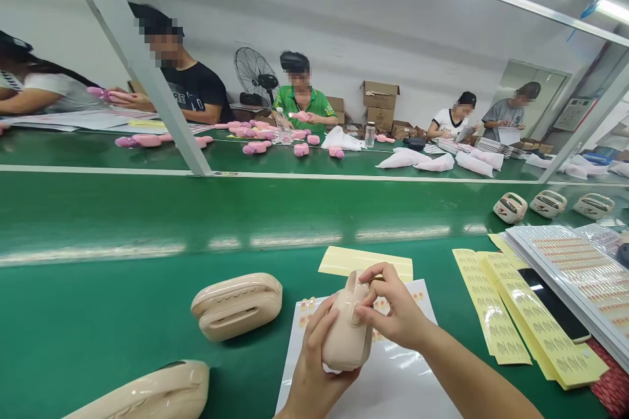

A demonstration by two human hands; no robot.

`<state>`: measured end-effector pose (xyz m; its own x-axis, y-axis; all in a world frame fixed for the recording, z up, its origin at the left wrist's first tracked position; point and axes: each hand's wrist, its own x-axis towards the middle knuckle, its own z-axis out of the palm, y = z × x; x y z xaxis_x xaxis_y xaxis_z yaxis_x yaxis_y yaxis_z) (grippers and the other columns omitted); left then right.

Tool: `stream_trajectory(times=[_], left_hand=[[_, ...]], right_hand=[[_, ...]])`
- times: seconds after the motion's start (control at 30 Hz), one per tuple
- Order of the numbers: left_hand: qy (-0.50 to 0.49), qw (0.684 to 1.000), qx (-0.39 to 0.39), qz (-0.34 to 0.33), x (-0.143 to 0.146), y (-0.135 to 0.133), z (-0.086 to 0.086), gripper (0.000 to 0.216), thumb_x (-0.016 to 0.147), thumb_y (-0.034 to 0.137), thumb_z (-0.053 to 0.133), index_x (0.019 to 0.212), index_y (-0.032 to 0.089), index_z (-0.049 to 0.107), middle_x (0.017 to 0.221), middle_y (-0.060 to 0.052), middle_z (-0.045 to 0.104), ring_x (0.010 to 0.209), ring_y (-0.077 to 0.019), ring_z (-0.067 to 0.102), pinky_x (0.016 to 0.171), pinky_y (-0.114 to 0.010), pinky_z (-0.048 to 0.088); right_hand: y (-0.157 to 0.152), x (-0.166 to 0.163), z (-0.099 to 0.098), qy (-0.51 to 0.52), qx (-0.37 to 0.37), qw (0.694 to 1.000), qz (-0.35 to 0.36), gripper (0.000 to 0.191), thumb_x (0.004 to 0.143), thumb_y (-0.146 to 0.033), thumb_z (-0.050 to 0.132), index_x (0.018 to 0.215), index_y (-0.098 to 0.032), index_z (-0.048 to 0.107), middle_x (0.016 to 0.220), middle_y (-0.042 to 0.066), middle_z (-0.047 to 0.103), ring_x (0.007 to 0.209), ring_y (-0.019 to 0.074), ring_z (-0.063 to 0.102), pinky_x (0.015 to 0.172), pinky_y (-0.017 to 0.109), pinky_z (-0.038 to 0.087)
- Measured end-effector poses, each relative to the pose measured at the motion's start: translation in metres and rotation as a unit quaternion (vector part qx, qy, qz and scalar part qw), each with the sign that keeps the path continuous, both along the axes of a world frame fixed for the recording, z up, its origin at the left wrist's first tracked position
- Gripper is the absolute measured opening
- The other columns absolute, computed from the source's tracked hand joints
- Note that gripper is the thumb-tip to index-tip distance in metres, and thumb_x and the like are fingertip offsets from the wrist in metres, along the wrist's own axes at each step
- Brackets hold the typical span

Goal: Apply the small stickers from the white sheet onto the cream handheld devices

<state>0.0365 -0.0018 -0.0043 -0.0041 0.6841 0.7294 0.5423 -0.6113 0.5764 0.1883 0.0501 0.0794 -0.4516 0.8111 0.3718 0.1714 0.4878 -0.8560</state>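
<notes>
Near left, a glossy beige casing (162, 396) is seen on the green desk (98, 314); just beyond, a second casing (238, 308) is laid. Centre now: the held casing (345, 344) is gripped over a white sheet (393, 383) by the left hand (314, 363), fingers curled round, and touched by the right hand (396, 308), fingertips nearly together; whether anything is pinched cannot be told. Right, yellow sticker strips (491, 308) are spread.

Held device (346, 340) partly hidden by left hand (313, 359)
Second device (164, 391), lower left, cut off by the bottom edge.
</notes>
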Motion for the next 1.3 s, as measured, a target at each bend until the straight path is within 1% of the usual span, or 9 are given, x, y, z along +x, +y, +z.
stream_trajectory(times=[0.3,0.4,0.5,0.6,0.77,0.93,1.07,1.2,1.3], left_hand=[[-0.011,1.0,0.014,0.021,-0.001,0.002,0.0,0.078,0.068,0.018,0.068,0.133,0.029,0.027,0.127,-0.014,0.045,0.116,-0.0341,0.049,0.09,-0.054,0.043],[-0.023,0.999,0.015,0.026,-0.003,0.001,0.003,0.078,0.066,0.019,0.07,0.132,0.031,0.028,0.129,-0.013,0.045,0.118,-0.0343,0.047,0.093,-0.055,0.041],[-0.017,1.0,0.022,0.008,-0.004,0.0,0.005,0.078,0.067,0.019,0.07,0.132,0.032,0.028,0.131,-0.013,0.044,0.12,-0.0348,0.046,0.093,-0.055,0.041],[-0.007,0.999,0.044,-0.017,-0.005,0.001,0.002,0.079,0.067,0.018,0.07,0.133,0.031,0.028,0.132,-0.014,0.043,0.12,-0.0352,0.046,0.092,-0.055,0.042],[-0.001,0.999,0.035,-0.036,-0.007,0.002,-0.001,0.079,0.066,0.015,0.069,0.132,0.033,0.029,0.132,-0.015,0.044,0.118,-0.0354,0.048,0.089,-0.055,0.044],[-0.078,0.996,-0.018,-0.043,0.001,-0.004,-0.001,0.077,0.064,0.021,0.072,0.129,0.035,0.033,0.131,-0.011,0.047,0.118,-0.036,0.047,0.092,-0.058,0.04],[-0.186,0.976,-0.098,-0.048,0.018,-0.009,-0.003,0.081,0.059,0.043,0.073,0.129,0.037,0.034,0.129,-0.008,0.05,0.118,-0.0385,0.047,0.096,-0.06,0.037],[-0.181,0.967,-0.181,-0.013,0.01,-0.008,0.004,0.062,0.077,0.043,0.057,0.133,0.035,0.031,0.134,-0.009,0.047,0.118,-0.0346,0.048,0.094,-0.056,0.04],[-0.011,0.98,-0.196,0.016,-0.023,-0.008,0.01,0.048,0.079,0.035,0.056,0.126,0.032,0.043,0.128,-0.008,0.054,0.115,-0.0312,0.052,0.095,-0.049,0.042]], right_hand=[[-0.009,0.008,-0.005,-0.105,0.179,0.978,-0.012,0.014,0.085,-0.024,0.05,0.094,-0.024,0.062,0.112,0.011,0.052,0.109,0.0242,0.05,0.09,0.042,0.046],[-0.005,0.009,-0.01,-0.128,0.15,0.978,-0.075,0.053,0.078,-0.039,0.06,0.127,-0.026,0.043,0.135,0.015,0.036,0.124,0.0307,0.038,0.098,0.049,0.039],[0.003,0.004,-0.011,-0.124,0.027,0.991,-0.052,0.091,0.065,-0.048,0.07,0.139,-0.024,0.023,0.145,0.016,0.02,0.134,0.0324,0.021,0.104,0.051,0.029],[0.009,-0.006,-0.013,-0.07,-0.086,0.993,0.03,0.082,0.063,-0.044,0.071,0.132,-0.023,0.031,0.137,0.014,0.032,0.125,0.0293,0.035,0.099,0.045,0.036],[0.021,-0.015,-0.025,0.062,-0.175,0.983,0.017,0.04,0.075,-0.047,0.058,0.106,-0.023,0.049,0.1,0.005,0.053,0.082,0.0175,0.054,0.072,0.032,0.047],[0.047,0.009,-0.032,0.053,-0.165,0.979,0.109,0.049,0.076,-0.064,0.048,0.099,-0.021,0.055,0.097,0.006,0.056,0.09,0.0189,0.053,0.081,0.033,0.043],[0.059,0.026,-0.026,-0.056,-0.128,0.979,0.15,0.036,0.073,-0.055,0.057,0.078,-0.019,0.057,0.079,0.001,0.056,0.073,0.0157,0.054,0.068,0.03,0.044],[0.073,0.039,0.002,-0.207,-0.013,0.978,-0.015,0.014,0.078,-0.032,0.058,0.073,-0.02,0.063,0.076,0.001,0.059,0.075,0.0154,0.055,0.067,0.025,0.041],[0.104,0.058,0.024,-0.333,0.025,0.908,-0.254,0.012,0.08,-0.027,0.056,0.081,-0.021,0.067,0.082,0.002,0.061,0.081,0.0155,0.056,0.072,0.023,0.04]])
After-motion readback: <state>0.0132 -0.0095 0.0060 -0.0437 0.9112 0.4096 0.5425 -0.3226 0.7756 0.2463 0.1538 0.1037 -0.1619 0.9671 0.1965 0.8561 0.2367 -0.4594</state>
